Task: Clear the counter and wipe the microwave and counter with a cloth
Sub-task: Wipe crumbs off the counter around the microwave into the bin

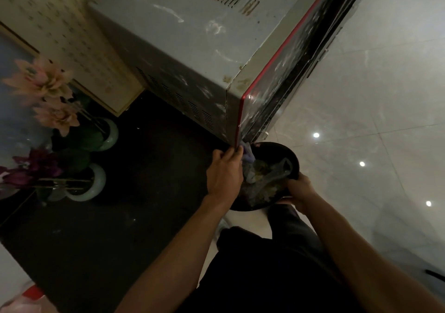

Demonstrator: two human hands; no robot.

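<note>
- Floor (375,100) of pale glossy tile fills the right side, with grout lines and round light reflections on it.
- Surface (134,192), dark and matte with scattered pale specks, runs from the lower left up to the microwave.
- Microwave (187,48) is a boxy grey metal case, scuffed and streaked white, with rust-stained slots on top and louvre vents along its side; its front has a red edge and a dark glossy door smeared with residue. It stands on the surface at the edge.
- Bowl (272,149), round and dark, is held off the edge just below the microwave's front corner; it holds crumpled clear plastic and greenish scraps.
- Flowers (43,84), peach and purple with fabric-like petals, stand at the left in two pale green rounded vases (96,185).
- Left hand (224,175) lies on the surface edge at the microwave's corner, fingers (231,153) pressed together and curled over a cloth.
- Right hand (301,190) grips the bowl's near rim, fingers wrapped under it and out of sight.
- Cloth (249,155), soft, bunched and lilac, pokes out from the left hand, touching the door's lower corner and hanging over the bowl.
</note>
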